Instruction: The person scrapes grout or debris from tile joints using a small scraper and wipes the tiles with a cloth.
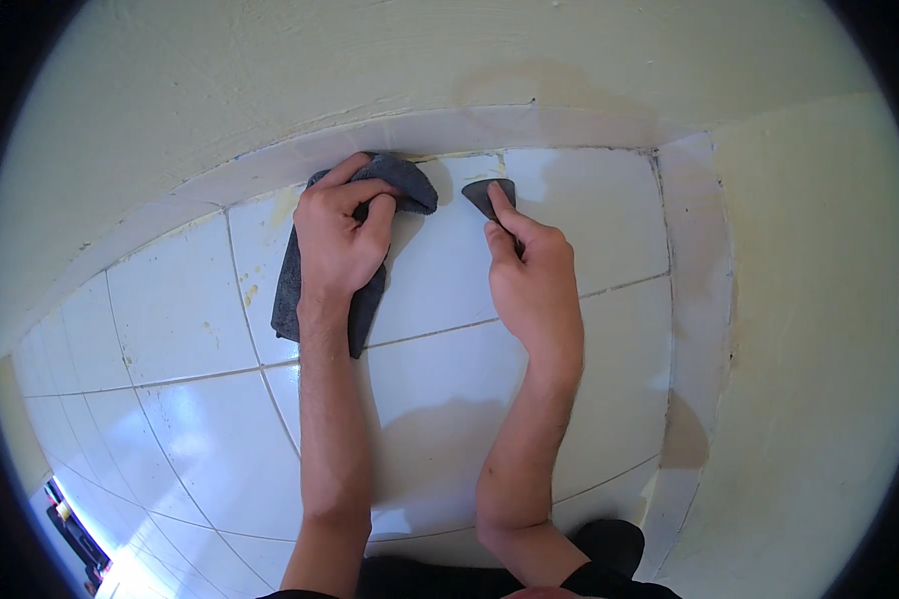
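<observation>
My left hand (342,235) is closed around a dark grey cloth (288,285), pressing it to the white floor tiles (435,260) close to the skirting. Part of the cloth bunches ahead of the fingers, and the rest hangs back beside the wrist. To its right, my right hand (534,275) grips a scraper (484,195) with a dark, flared blade. The index finger lies along the scraper, whose handle is mostly hidden in the palm. Its blade edge points toward the skirting, near yellowish marks on the tile.
A pale tiled skirting (410,133) runs along the far wall and turns down the right side at a corner. Yellowish stains (251,294) dot the tiles at left. A dark shoe (611,544) shows at the lower right. Dark objects (75,534) stand by bright light at the lower left.
</observation>
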Demonstrator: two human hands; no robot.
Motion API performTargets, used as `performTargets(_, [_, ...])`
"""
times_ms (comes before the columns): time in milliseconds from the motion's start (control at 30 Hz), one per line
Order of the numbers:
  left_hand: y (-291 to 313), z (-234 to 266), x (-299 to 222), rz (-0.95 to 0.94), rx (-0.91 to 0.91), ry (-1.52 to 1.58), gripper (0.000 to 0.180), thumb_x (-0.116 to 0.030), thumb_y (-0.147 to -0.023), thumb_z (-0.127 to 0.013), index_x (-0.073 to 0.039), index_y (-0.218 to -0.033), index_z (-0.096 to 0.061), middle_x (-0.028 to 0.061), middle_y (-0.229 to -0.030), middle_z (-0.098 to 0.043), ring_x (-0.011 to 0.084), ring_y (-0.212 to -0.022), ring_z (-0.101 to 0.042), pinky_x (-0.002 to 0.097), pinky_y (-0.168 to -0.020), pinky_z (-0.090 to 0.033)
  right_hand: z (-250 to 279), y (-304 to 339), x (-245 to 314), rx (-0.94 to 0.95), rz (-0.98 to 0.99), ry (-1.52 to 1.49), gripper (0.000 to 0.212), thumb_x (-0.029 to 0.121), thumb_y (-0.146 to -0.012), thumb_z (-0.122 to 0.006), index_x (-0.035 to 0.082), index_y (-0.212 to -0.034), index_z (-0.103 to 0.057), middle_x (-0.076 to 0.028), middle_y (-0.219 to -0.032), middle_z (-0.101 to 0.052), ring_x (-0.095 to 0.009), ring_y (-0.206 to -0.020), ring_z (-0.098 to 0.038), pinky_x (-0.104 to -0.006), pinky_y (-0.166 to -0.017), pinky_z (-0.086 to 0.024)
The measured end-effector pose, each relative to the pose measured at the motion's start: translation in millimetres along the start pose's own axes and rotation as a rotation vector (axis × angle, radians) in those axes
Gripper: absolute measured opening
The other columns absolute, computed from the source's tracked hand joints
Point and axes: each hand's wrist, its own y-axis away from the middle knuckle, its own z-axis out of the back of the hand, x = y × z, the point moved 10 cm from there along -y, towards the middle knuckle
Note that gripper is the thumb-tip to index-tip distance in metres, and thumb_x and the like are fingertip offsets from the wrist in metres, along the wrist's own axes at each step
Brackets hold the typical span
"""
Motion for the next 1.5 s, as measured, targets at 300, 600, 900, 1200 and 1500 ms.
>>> performTargets(300, [-0.2,0.4,-4.1,-0.004,0.011,-0.026,0.018,-0.007,-0.078,-0.063,-0.003,-0.085,-0.079,0.0142,-0.097,-0.074,0.0292,-0.066,-0.067,0.0357,-0.062,-0.051,-2.5,-1.5,-8.0,0.033,-0.026,-0.073,0.04,0.012,-0.105,-0.061,0.01,-0.145,-0.065,0.003,-0.068,-0.039,-0.009,-0.063,-0.034,-0.0295,-0.057,-0.034])
performTargets(600, [0.4,1.1,1.1,-0.015,0.005,-0.019,0.019,-0.007,-0.078,-0.064,-0.004,-0.086,-0.08,0.0143,-0.1,-0.075,0.0286,-0.066,-0.067,0.0351,-0.061,-0.051,0.5,0.9,-16.1,0.109,-0.12,-0.098,0.041,0.012,-0.104,-0.059,0.008,-0.144,-0.064,-0.011,-0.067,-0.051,-0.016,-0.063,-0.043,-0.0345,-0.064,-0.044])
performTargets(900, [1.0,1.3,0.4,-0.029,-0.009,-0.028,0.019,-0.008,-0.077,-0.065,-0.004,-0.087,-0.081,0.0167,-0.103,-0.077,0.029,-0.069,-0.07,0.0335,-0.063,-0.053,28.2,-0.6,-39.1,0.086,-0.105,-0.444,0.039,0.017,-0.105,-0.064,0.013,-0.144,-0.068,0.002,-0.066,-0.048,-0.008,-0.059,-0.039,-0.0266,-0.054,-0.038])
performTargets(1200, [40.2,-112.3,-102.6,-0.306,0.381,-0.121,0.028,-0.005,-0.079,-0.069,-0.008,-0.104,-0.082,0.0166,-0.116,-0.07,0.0323,-0.095,-0.069,0.0405,-0.08,-0.061,84.9,0.8,-66.5,-0.383,-0.104,-0.735,0.043,0.02,-0.108,-0.062,0.017,-0.151,-0.062,0.007,-0.061,-0.036,-0.004,-0.044,-0.03,-0.025,-0.035,-0.02])
performTargets(1500, [25.9,-83.4,-85.8,-0.203,0.082,-0.518,0.036,-0.014,-0.084,-0.072,-0.014,-0.12,-0.079,0.0146,-0.119,-0.063,0.0312,-0.098,-0.066,0.0419,-0.074,-0.062,81.1,1.0,-56.2,-0.391,-0.056,-0.678,0.043,0.02,-0.108,-0.061,0.018,-0.151,-0.061,0.007,-0.063,-0.038,-0.003,-0.047,-0.031,-0.0249,-0.036,-0.023])
